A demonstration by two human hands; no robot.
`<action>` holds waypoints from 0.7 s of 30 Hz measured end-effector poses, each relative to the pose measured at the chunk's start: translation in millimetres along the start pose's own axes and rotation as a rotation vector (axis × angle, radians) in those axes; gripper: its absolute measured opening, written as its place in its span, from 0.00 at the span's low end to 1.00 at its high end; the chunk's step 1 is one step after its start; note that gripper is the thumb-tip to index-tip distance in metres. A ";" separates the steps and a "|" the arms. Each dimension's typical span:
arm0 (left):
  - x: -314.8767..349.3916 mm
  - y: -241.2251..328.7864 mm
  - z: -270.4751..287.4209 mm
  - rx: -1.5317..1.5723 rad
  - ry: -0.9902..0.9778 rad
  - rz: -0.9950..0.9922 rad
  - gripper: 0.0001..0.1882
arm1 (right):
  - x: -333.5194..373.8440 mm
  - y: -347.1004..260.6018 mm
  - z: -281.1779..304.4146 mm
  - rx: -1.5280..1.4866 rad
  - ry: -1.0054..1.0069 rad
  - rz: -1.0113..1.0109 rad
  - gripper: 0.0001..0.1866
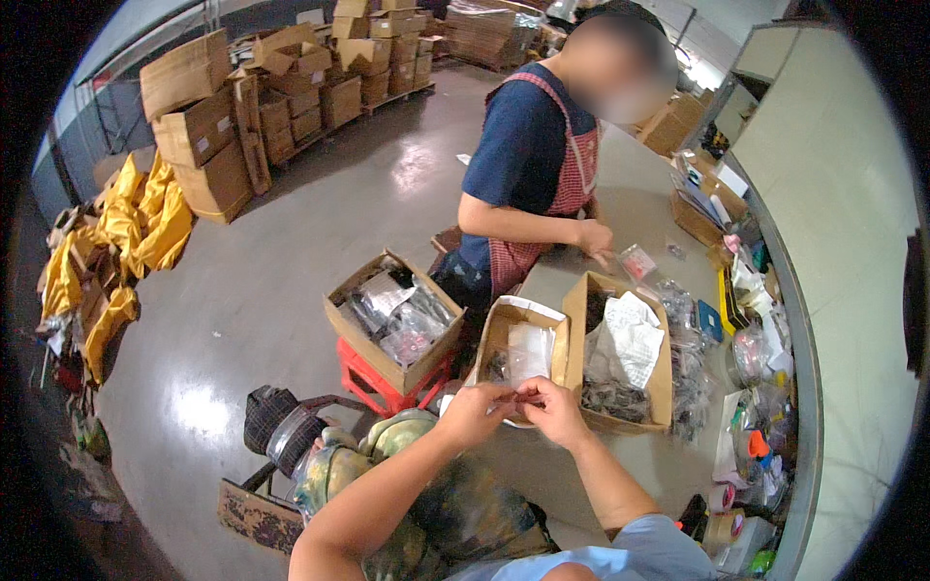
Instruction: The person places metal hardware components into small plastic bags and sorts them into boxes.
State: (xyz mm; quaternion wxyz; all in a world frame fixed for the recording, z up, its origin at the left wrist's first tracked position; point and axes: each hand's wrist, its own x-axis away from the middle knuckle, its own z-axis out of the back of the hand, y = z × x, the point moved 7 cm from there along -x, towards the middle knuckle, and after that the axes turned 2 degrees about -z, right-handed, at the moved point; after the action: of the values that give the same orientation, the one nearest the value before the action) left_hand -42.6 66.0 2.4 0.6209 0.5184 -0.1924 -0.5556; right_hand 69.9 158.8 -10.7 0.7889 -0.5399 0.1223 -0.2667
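Warehouse floor and a grey worktable [542, 465] are surrounding the work. Left hand [475, 407] and right hand [554, 407] are meeting, fingers pinched shut on a small clear packet [515, 395] just above the open cardboard boxes [581, 358]. Judged step: handling one packet over the boxes. Next move is calling for a steady two-handed pinch. A co-worker [542, 165] is standing opposite.

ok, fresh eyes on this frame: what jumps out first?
Two hands meet at centre, left hand and right hand, pinching something too small to make out over open cardboard boxes of bagged parts. Across the table a person in a red apron works. Yellow bags lie on the floor, far left.
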 end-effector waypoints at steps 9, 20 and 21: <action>-0.5 17.6 4.9 0.030 -0.122 0.218 0.07 | 14.2 -27.2 15.1 -0.013 0.290 0.243 0.14; -2.3 18.4 19.7 0.106 0.160 -0.049 0.10 | 32.7 -74.4 23.0 0.117 0.267 0.265 0.08; -1.1 17.2 19.1 0.070 0.111 -0.019 0.10 | 33.1 -75.7 21.0 0.115 0.241 0.251 0.08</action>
State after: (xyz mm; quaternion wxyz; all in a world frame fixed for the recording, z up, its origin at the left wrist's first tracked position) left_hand -50.1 56.1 25.0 0.6068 0.5718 -0.1721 -0.5246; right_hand 85.5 136.2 69.9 0.8252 -0.4386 0.2668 -0.2355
